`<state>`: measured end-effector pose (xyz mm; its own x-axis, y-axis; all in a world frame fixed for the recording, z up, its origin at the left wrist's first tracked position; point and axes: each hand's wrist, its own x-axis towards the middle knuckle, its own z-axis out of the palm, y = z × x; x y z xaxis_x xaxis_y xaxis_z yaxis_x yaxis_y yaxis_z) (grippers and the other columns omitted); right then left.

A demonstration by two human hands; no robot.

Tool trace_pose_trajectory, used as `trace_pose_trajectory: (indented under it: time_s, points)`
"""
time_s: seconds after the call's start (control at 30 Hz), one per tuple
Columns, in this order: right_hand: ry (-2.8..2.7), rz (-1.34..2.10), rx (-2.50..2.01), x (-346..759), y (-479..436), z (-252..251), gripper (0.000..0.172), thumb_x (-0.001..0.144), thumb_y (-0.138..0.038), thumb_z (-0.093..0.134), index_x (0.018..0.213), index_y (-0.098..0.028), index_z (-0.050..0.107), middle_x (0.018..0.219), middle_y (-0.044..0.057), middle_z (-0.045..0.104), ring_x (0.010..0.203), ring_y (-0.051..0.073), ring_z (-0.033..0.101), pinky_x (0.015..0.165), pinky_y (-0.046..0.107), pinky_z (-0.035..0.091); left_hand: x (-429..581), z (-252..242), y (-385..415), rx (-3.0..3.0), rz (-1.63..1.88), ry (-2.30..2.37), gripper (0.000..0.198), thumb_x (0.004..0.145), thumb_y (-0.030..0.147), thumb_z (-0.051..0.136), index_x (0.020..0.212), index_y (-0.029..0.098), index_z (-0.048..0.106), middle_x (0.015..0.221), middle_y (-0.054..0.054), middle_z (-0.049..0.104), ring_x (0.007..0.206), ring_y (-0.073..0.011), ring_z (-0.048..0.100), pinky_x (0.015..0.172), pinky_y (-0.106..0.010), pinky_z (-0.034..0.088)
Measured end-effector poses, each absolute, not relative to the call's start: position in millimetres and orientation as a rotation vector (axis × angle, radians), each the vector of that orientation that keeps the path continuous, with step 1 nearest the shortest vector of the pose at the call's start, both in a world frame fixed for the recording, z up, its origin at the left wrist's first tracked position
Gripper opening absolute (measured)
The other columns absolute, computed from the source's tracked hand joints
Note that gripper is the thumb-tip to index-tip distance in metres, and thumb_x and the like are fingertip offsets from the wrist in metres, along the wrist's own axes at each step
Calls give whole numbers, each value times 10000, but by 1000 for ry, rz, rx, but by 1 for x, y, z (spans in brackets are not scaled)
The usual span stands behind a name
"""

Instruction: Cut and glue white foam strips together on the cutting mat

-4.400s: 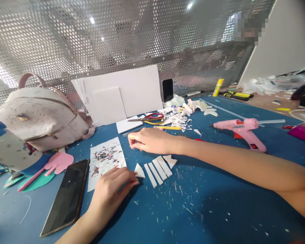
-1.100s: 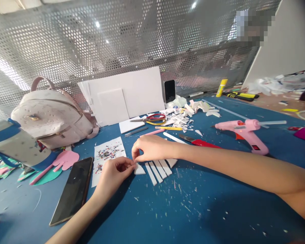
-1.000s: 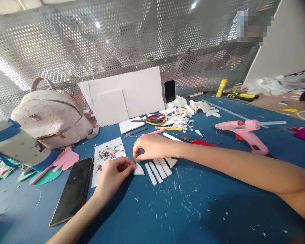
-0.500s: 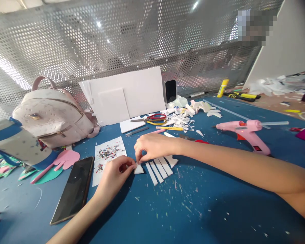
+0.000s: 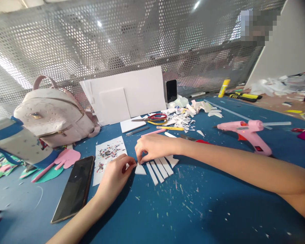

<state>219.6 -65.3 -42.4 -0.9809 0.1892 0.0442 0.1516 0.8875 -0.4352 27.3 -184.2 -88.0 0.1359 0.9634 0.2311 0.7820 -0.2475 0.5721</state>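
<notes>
A small white foam triangle lies on the blue table. My left hand has its fingers curled and its fingertips touch the triangle's left edge. My right hand reaches in from the right and pinches the triangle's top corner with thumb and forefinger. Right of the triangle, several narrow white foam strips lie side by side, partly under my right hand.
A dark phone and a white paper with coloured specks lie to the left. A pale backpack, white foam boards, red scissors, a scrap heap and a pink glue gun ring the spot.
My right hand came down from above the strips onto the triangle's top corner, and my left hand shifted slightly up to its left edge. The camera drifted a little.
</notes>
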Motion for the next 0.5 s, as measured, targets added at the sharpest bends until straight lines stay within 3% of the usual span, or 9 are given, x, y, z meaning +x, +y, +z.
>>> trace_pose_trajectory:
  time_s: [0.5]
  points:
    - [-2973, 680, -262, 219, -67, -42, 114, 895, -190, 710, 854, -233, 807, 920, 17, 748, 914, 192, 613, 783, 317, 397, 8, -81, -179, 2246, 891, 1739, 185, 905, 292, 507, 834, 230, 666, 788, 3, 638, 611, -132, 519, 618, -245, 386]
